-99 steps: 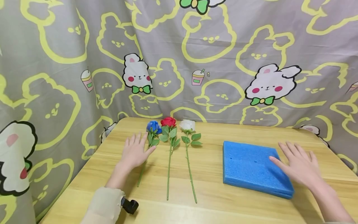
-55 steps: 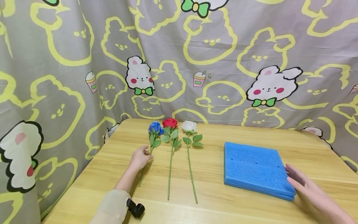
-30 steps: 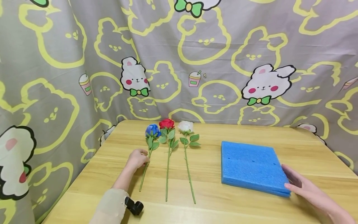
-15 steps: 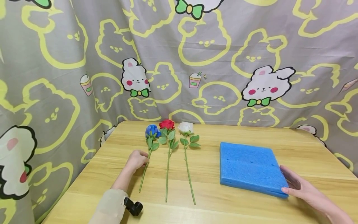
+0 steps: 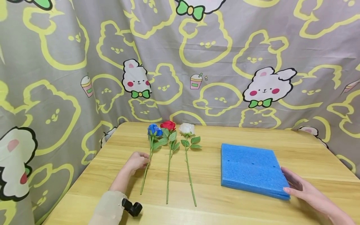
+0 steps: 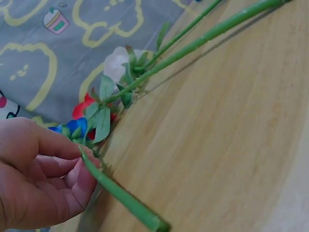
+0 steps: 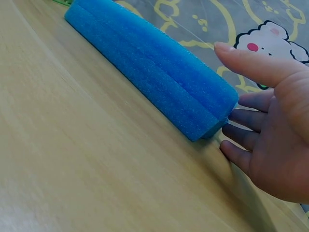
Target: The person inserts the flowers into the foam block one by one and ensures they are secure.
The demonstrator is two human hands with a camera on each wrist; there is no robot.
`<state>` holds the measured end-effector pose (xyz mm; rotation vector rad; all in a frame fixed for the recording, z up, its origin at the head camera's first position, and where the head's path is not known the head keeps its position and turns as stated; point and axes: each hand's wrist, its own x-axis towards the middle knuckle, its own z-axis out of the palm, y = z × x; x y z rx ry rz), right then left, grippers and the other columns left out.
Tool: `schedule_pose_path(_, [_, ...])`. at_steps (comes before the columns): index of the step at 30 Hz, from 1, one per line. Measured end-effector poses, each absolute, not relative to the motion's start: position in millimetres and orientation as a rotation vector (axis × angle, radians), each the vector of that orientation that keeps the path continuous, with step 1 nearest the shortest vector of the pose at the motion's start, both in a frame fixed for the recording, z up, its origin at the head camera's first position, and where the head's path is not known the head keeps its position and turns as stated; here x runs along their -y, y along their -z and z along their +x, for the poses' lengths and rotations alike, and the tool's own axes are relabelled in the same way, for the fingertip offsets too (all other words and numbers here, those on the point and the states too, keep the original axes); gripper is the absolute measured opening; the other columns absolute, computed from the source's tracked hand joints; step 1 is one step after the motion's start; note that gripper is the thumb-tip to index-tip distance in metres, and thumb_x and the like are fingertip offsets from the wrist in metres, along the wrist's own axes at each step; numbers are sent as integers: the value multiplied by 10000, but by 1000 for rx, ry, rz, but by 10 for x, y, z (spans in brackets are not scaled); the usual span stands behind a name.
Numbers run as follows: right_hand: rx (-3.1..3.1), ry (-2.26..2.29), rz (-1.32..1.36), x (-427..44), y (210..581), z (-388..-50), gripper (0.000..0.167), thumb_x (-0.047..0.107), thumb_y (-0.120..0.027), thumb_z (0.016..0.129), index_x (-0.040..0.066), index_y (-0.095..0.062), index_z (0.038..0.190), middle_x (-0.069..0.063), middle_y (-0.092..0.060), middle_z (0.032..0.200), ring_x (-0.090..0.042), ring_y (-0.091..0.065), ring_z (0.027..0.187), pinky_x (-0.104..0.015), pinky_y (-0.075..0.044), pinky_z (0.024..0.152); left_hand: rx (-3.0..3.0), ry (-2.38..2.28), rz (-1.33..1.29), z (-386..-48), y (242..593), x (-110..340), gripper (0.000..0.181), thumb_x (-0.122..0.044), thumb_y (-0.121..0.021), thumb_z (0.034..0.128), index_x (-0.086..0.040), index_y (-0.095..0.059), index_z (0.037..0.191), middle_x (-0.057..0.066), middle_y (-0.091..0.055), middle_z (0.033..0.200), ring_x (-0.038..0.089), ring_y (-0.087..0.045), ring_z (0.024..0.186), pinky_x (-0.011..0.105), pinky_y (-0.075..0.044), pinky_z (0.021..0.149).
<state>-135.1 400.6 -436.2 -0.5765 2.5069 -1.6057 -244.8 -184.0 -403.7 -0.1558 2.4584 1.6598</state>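
Note:
My left hand pinches the green stem of a blue rose between thumb and fingers, partway down the stem. In the left wrist view the lower stem sticks out past the fingertips. To its right lie a red rose and a white rose, stems toward me. At the right is a thick blue foam block. Against its right side rests my right hand, fingers fairly straight along the side and thumb at the near corner. The right wrist view shows the fingertips at the block's end.
Everything lies on a wooden table. A grey curtain with cartoon bears and rabbits hangs behind and at the left. A black device is strapped at the left sleeve's cuff.
From lying flat and spread, my left hand has come to pinch the blue rose's stem, whose bloom has shifted slightly. My right hand has moved to the foam block's side; the block has slid slightly left.

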Motion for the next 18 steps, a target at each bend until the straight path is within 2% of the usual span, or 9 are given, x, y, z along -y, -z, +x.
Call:
schedule_pose_path(3, [-2501, 1601, -554, -4010, 4358, -1348, 589, -26, -421, 951, -185, -58, 1387, 381, -281, 1265, 222, -298, 1115, -42, -328, 847, -2409, -1703, -119, -2448, 4037, 1845, 201, 62, -549, 828, 152, -533, 1007, 128, -560, 840, 153, -526, 686, 248, -496, 616])
schedule_pose_path(9, [-2508, 1588, -507, -4014, 4367, -1328, 589, -9, -425, 957, -175, -66, 1393, 391, -279, 1248, 218, -302, 1099, -53, -343, 833, -2275, -1816, -67, -2465, 3985, 1837, 262, 56, -532, 845, 132, -477, 1089, 125, -616, 818, 140, -576, 670, 232, -485, 578])
schedule_pose_path(18, [-2526, 1589, -487, -3998, 4352, -1333, 584, 2, -427, 959, -150, -85, 1407, 381, -285, 1250, 214, -310, 1097, -63, -345, 830, -2185, -1872, 46, -2473, 3821, 1768, 367, 33, -526, 860, 147, -402, 1186, 153, -631, 817, 184, -617, 702, 256, -491, 600])
